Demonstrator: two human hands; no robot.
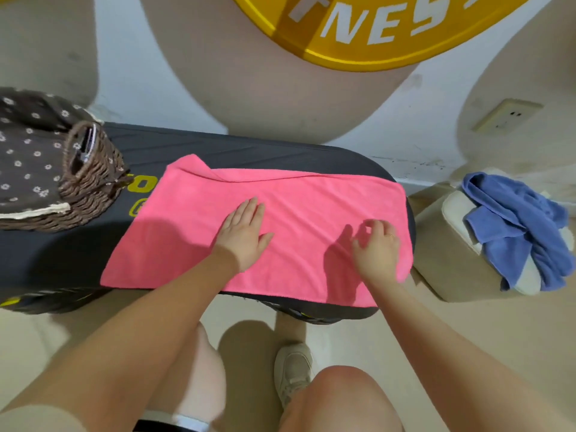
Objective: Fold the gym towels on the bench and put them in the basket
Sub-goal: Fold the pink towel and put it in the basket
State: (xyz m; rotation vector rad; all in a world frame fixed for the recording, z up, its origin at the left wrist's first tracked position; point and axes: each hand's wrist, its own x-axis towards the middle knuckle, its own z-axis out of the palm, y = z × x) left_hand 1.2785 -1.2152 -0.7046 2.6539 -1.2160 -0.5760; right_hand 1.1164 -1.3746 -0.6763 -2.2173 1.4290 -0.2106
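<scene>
- Head view: pink towel [280, 213] spread flat across black bench [62, 254], far edge doubled over; smoothing or first fold judged in hand.
- Left hand [244, 232] pressed flat on towel centre, fingers straight, grasping nothing.
- Right hand [378, 247] over towel's right part, fingers loosely curled; pinch on cloth not discernible.
- Next: take right edge, carry leftward.
- Wicker basket [93, 182] on bench, left; blue towel [517, 226] unfolded off to right.

A yellow round sign [358, 26] with white letters hangs on the wall; below and right of the sign, a cream wall socket [508, 115] sits in the wall; farther below the sign, a pale shoe [293, 369] stands on the beige floor [358, 338]; a cream box-like stool [448, 254] stands down to the sign's right.
</scene>
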